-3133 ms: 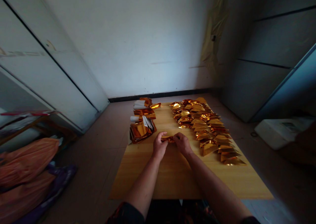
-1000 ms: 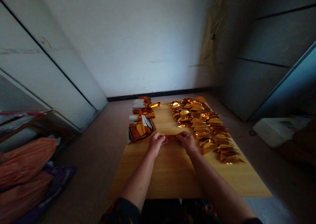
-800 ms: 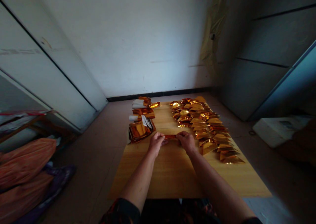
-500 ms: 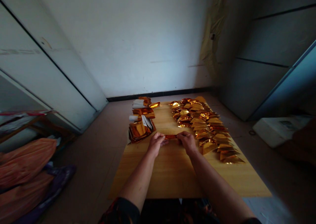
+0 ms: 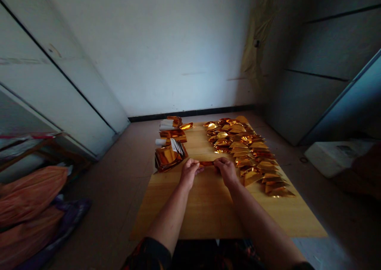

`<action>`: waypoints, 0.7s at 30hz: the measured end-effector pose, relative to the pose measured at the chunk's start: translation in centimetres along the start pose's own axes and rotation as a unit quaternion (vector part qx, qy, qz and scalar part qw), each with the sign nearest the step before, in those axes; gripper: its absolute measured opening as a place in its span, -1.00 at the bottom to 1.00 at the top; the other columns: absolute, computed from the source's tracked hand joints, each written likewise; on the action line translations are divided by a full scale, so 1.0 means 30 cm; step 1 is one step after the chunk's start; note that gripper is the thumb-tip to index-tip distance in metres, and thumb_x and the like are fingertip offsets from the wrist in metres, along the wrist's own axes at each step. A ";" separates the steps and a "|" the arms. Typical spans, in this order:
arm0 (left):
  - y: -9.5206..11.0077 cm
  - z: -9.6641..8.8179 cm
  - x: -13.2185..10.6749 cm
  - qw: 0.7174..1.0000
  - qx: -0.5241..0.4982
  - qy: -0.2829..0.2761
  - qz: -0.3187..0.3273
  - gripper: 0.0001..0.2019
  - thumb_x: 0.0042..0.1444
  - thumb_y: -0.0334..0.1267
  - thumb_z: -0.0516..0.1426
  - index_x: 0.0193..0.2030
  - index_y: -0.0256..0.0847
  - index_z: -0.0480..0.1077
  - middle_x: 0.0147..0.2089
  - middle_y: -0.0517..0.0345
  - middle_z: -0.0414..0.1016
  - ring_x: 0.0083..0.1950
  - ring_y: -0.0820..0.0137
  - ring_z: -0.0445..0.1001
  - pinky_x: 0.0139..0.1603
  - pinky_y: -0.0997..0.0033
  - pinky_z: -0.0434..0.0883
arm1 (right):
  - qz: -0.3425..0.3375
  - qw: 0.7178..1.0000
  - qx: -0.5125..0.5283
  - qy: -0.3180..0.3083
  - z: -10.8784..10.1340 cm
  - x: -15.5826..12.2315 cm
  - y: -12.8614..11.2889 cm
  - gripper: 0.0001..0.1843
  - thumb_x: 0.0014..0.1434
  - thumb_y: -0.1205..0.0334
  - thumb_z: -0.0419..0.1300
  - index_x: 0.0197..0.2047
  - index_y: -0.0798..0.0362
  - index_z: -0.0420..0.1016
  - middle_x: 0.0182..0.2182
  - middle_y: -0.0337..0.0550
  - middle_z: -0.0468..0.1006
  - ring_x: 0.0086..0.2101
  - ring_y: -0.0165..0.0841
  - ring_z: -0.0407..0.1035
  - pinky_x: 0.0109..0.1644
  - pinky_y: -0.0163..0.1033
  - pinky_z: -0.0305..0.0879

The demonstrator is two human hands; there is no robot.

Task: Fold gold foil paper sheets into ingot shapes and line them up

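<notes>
A narrow folded strip of gold foil paper (image 5: 206, 163) stretches between my two hands over the wooden board (image 5: 208, 206). My left hand (image 5: 189, 170) pinches its left end, and my right hand (image 5: 225, 169) pinches the right end. Beyond my left hand lies a stack of gold foil sheets (image 5: 168, 157) with pale undersides, with more gold sheets (image 5: 173, 135) behind it. To the right of my right hand, folded gold foil pieces (image 5: 247, 151) lie overlapping in rows.
A white wall (image 5: 178, 56) stands past the board's far edge. On the floor at the left is a heap of orange cloth (image 5: 32, 198) with purple fabric. A white box (image 5: 330, 157) sits on the floor at the right.
My left hand has shifted very slightly, its fingers closing nearer the strip's end. The right hand, the strip and the foil piles look almost the same.
</notes>
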State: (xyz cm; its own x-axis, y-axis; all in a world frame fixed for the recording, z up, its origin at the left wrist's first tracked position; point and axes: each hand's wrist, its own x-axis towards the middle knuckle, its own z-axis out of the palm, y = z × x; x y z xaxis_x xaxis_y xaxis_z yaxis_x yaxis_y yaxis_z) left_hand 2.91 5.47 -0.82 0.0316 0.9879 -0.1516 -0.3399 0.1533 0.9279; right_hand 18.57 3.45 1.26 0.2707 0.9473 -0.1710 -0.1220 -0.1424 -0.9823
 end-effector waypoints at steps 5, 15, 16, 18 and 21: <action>0.001 0.000 -0.002 1.000 0.001 -0.008 -0.003 -0.62 -0.28 -0.12 0.34 -0.45 -0.26 0.27 -0.46 0.28 0.36 -0.43 0.50 0.46 -0.29 0.35 0.53 | 0.003 1.000 0.010 -0.008 -0.003 0.003 0.003 -0.84 -0.22 0.14 0.18 -0.58 0.07 0.37 -0.75 -0.33 0.34 -0.67 -0.50 0.13 -0.58 -0.37 -0.02; 0.008 -0.001 0.000 1.000 0.018 -0.004 0.003 -0.62 -0.27 -0.10 0.33 -0.44 -0.25 0.27 -0.45 0.27 0.35 -0.43 0.49 0.46 -0.30 0.36 0.52 | -0.014 0.999 0.019 -0.032 -0.008 0.009 0.025 -0.81 -0.17 0.12 0.20 -0.53 0.07 0.39 -0.73 -0.32 0.37 -0.66 -0.50 0.16 -0.56 -0.38 0.02; 0.008 0.000 0.001 1.000 0.022 -0.004 0.006 -0.63 -0.27 -0.10 0.33 -0.45 -0.26 0.27 -0.45 0.28 0.34 -0.43 0.50 0.45 -0.31 0.37 0.51 | -0.018 1.000 0.006 -0.024 -0.006 0.009 0.022 -0.81 -0.17 0.11 0.19 -0.53 0.07 0.38 -0.74 -0.33 0.36 -0.67 -0.50 0.15 -0.57 -0.38 0.01; 0.011 0.003 0.003 0.999 0.039 -0.004 0.014 -0.64 -0.27 -0.10 0.32 -0.45 -0.26 0.28 -0.46 0.30 0.32 -0.44 0.53 0.42 -0.32 0.39 0.51 | -0.029 0.999 -0.033 -0.010 -0.003 0.009 0.016 -0.81 -0.18 0.11 0.18 -0.53 0.06 0.37 -0.75 -0.35 0.34 -0.68 -0.50 0.13 -0.59 -0.38 -0.03; 0.017 0.008 0.007 0.998 0.060 -0.006 0.022 -0.65 -0.25 -0.10 0.30 -0.44 -0.26 0.30 -0.47 0.31 0.30 -0.44 0.53 0.40 -0.31 0.38 0.51 | -0.039 0.996 -0.080 -0.007 -0.005 0.009 0.006 -0.81 -0.19 0.10 0.16 -0.52 0.05 0.36 -0.74 -0.34 0.34 -0.68 -0.49 0.14 -0.61 -0.38 -0.05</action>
State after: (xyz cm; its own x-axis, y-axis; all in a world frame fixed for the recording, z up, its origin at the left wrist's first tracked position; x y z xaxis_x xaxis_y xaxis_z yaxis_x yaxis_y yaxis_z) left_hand 2.95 5.75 -0.29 0.0307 0.9939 -0.1055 -0.2258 0.1097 0.9680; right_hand 18.75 3.65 1.03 0.2605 0.9610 -0.0929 0.0534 -0.1104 -0.9925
